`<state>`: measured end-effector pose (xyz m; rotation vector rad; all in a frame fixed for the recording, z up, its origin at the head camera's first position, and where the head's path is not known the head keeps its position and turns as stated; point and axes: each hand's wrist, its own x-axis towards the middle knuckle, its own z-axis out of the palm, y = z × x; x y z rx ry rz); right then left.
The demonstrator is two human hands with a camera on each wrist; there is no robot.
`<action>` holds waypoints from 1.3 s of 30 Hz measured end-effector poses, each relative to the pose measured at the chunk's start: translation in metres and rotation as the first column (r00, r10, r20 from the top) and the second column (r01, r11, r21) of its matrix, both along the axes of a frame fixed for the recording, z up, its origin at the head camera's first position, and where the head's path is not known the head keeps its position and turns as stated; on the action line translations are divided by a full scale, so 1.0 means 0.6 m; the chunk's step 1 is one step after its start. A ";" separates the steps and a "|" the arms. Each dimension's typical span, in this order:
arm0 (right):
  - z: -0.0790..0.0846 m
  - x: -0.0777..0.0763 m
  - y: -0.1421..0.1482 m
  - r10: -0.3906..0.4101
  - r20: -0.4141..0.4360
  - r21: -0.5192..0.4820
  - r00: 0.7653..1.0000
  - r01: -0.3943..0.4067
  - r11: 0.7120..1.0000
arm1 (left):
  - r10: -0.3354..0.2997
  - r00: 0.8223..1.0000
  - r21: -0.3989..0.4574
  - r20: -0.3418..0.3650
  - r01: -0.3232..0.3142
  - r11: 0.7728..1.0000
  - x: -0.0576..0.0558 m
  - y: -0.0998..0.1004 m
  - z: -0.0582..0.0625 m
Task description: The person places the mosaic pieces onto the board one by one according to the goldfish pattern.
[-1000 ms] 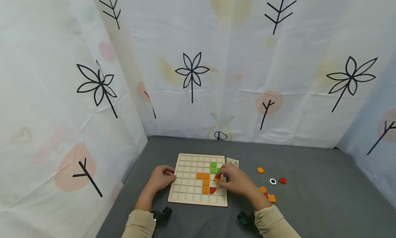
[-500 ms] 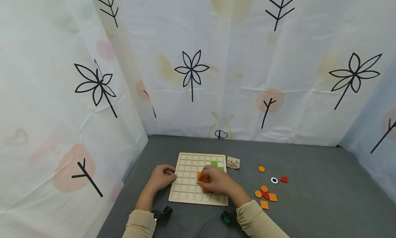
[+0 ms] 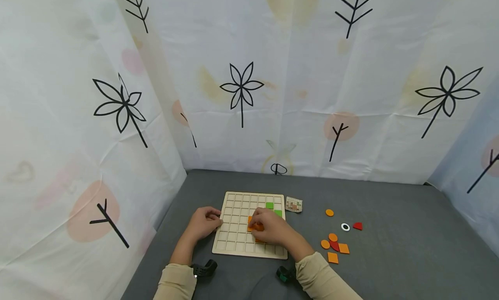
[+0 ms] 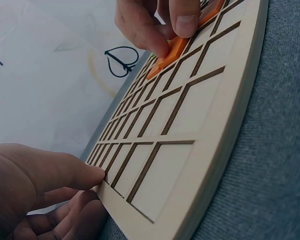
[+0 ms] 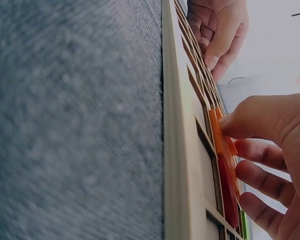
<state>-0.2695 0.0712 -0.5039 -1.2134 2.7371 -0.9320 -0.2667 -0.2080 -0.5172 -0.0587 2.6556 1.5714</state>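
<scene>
A pale wooden grid board (image 3: 230, 249) lies on the table. My left hand (image 3: 203, 223) holds its left edge, thumb tip on the rim and fingers curled beside it. Over the middle squares, my right hand (image 3: 269, 225) pinches an orange square tile (image 4: 174, 52) between thumb and fingertip, close against the orange tiles in the grid. That hand hides most of these tiles in the head view. A red quarter-round tile (image 5: 229, 192) sits beside the orange ones. Green square tiles (image 3: 270, 205) lie in squares near the far right corner.
Right of the board lie loose pieces: orange discs (image 3: 329, 213), a white ring (image 3: 345, 227), red pieces (image 3: 358, 226) and orange squares (image 3: 333, 258). A small pattern card (image 3: 294, 204) is by the far right corner. A printed curtain (image 3: 304, 131) stands behind the grey table.
My right hand has moved left across the board with the orange tile, from right of the orange tiles to over them. In the last half second it barely moves. My left hand stays put.
</scene>
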 end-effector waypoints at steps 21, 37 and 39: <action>0.014 0.007 0.048 -0.050 0.102 -0.087 0.993 0.059 0.994 | -0.002 1.000 -0.001 -0.003 0.002 1.000 -0.001 0.000 0.000; 0.037 0.062 0.229 -0.260 0.043 -0.069 0.965 0.263 0.962 | -0.008 1.000 -0.008 -0.004 0.008 1.000 0.000 -0.002 -0.001; 0.038 0.072 0.254 -0.286 0.052 -0.060 0.957 0.289 0.955 | -0.009 1.000 -0.005 -0.005 0.009 1.000 -0.001 -0.002 0.000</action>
